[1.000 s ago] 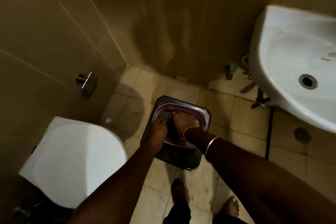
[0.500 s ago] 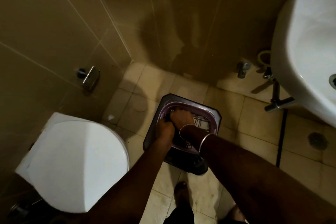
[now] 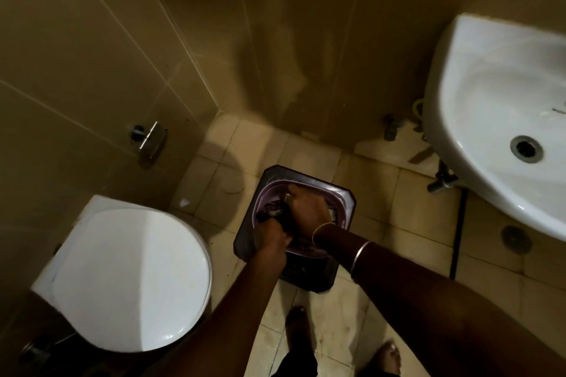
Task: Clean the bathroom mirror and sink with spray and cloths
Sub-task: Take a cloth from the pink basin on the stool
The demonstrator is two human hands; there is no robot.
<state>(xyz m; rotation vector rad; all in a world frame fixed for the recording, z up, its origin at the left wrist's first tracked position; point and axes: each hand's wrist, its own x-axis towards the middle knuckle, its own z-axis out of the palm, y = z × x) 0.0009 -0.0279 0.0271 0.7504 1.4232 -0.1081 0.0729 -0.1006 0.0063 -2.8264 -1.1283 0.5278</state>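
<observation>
A purple basket (image 3: pixel 341 211) sits on a dark square stool (image 3: pixel 245 232) on the tiled floor. Both my hands are down in the basket. My left hand (image 3: pixel 272 239) and my right hand (image 3: pixel 307 208) are closed together on a dark cloth (image 3: pixel 271 211) that bunches up between them at the basket's left side. The white sink (image 3: pixel 496 119) hangs on the wall to the right, its drain (image 3: pixel 526 148) visible. No spray bottle or mirror is in view.
A white toilet with its lid down (image 3: pixel 128 278) stands at the left. A metal holder (image 3: pixel 151 139) is fixed to the left wall. Pipes and a valve (image 3: pixel 442 182) run under the sink. My bare feet (image 3: pixel 389 356) stand on the floor tiles below the stool.
The view swung back to the right, showing more of the sink. My hands stayed in the basket and pulled the dark cloth up at its left side.
</observation>
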